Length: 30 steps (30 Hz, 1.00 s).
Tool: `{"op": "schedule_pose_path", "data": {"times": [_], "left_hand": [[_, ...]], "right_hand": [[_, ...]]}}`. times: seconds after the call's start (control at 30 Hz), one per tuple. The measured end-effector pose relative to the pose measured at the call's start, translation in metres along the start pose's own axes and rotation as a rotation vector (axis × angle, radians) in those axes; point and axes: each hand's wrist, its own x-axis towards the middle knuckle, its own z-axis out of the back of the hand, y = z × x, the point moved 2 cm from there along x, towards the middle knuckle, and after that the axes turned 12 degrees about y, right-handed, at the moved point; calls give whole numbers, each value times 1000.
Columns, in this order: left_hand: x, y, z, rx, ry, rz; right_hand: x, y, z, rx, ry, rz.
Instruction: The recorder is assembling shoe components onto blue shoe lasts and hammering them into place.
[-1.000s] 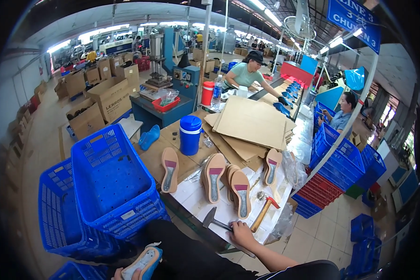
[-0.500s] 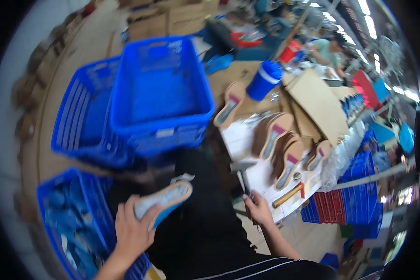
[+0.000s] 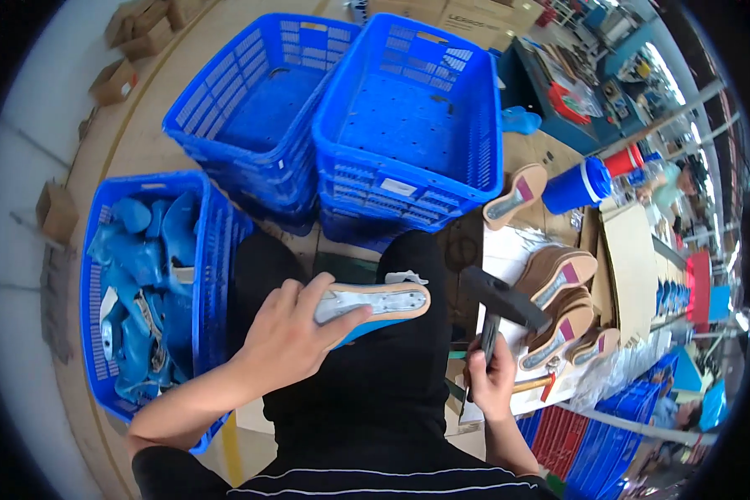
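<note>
My left hand [image 3: 290,342] grips a blue shoe last with a tan insole [image 3: 378,305] on its underside, held sole-up over my black-trousered lap. My right hand [image 3: 492,377] is closed on the handle of a black hammer [image 3: 498,302], whose head points up-left near the table's front edge. On the table lie several tan insole boards [image 3: 558,279] on white paper, to the right of the hammer.
A blue crate [image 3: 142,292] full of blue lasts stands at my left. Two empty blue crates [image 3: 408,117] sit ahead on the floor. A blue cup [image 3: 577,187], cardboard sheets and stacked crates are at the right. A person works in the distance at the right.
The view has tilted further down toward my lap. My left hand brought the last up onto my lap, and my right hand has lifted the hammer off the table.
</note>
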Motion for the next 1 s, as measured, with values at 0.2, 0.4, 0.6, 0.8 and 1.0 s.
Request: {"op": "schedule_pose_path", "data": {"times": [0.2,0.4,0.6,0.8,1.0], "left_hand": [[-6,5,-4,12,-16,14],[-2,6,-7,17,26,23],[-6,9,-9,10,18,16],[-5,10,-7,14,16,13],[-5,11,-6,12,4,4]], "right_hand": [[13,67,-15,-229,262,-187],[13,73,-16,-312,256,-154],[20,76,-17,-369,286,-215],[16,75,-14,-372,298,-216],[20,84,-6,-454,391,-273]]}}
